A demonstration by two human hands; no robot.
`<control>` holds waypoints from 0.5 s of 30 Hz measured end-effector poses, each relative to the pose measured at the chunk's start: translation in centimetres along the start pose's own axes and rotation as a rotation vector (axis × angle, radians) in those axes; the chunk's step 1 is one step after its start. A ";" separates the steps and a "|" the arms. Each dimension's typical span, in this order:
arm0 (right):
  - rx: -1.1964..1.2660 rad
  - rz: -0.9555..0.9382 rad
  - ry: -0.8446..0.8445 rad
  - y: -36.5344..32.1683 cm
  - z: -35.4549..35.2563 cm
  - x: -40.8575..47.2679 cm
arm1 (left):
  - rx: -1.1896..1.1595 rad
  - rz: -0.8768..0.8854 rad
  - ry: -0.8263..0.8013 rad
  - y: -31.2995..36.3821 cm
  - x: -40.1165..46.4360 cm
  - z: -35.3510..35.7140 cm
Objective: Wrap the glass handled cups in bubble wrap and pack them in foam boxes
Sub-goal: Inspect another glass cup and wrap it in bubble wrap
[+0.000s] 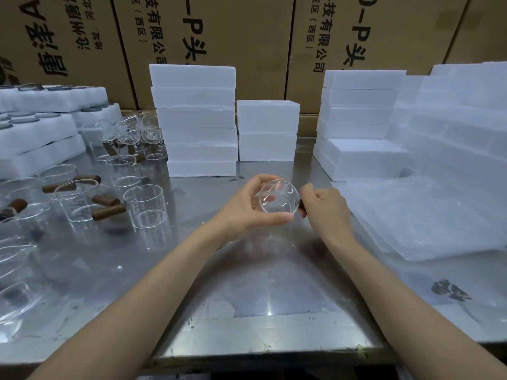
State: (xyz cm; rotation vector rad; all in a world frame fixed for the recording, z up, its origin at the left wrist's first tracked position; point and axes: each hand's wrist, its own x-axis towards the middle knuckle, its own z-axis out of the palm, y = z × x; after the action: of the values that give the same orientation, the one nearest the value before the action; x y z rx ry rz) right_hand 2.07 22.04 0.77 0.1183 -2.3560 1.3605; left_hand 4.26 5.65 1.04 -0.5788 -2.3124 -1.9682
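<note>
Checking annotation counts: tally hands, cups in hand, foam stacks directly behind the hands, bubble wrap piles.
Hands: 2, left hand, right hand
Glass cup in hand: 1
Foam stacks behind: 2, tall stack, short stack
Bubble wrap pile: 1
Total: 6

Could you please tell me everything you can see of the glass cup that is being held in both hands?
The glass cup is clear, round and thin-walled, with bright reflections on it. It is held above the metal table, tipped so that one round end faces the camera. The left hand cups its body from the left, fingers curled round it. The right hand grips its dark brown handle, which sticks out to the right and is mostly hidden. No bubble wrap is on it yet.
</note>
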 end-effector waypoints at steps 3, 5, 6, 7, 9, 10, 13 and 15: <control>-0.067 -0.042 0.003 0.0 0.5 -0.1 | 0.040 -0.015 0.087 -0.4 0.0 0.7; -0.111 -0.057 0.003 0.0 0.8 -0.1 | 0.077 -0.011 0.151 -0.6 0.1 1.1; -0.130 -0.055 0.002 0.0 0.9 -0.1 | 0.102 -0.001 0.178 -0.8 0.2 1.2; -0.142 -0.048 0.001 0.0 0.9 -0.1 | 0.119 0.010 0.196 -0.9 0.2 1.3; -0.127 -0.024 -0.014 0.0 0.9 -0.1 | 0.126 0.012 0.194 -0.9 0.3 1.3; -0.112 -0.009 -0.029 -0.1 0.9 -0.1 | 0.119 0.001 0.172 -0.9 0.4 1.1; -0.035 0.116 -0.096 -0.4 0.4 0.5 | 0.113 -0.024 0.029 -0.5 0.2 0.5; 0.077 0.242 -0.142 -0.4 -0.1 1.0 | 0.158 -0.014 -0.040 -0.6 0.1 0.4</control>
State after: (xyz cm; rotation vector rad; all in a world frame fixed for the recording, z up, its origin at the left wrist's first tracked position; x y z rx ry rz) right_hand 1.31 22.00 1.55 -0.0522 -2.4998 1.6049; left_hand 4.05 6.00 0.39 -0.5962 -2.4727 -1.7728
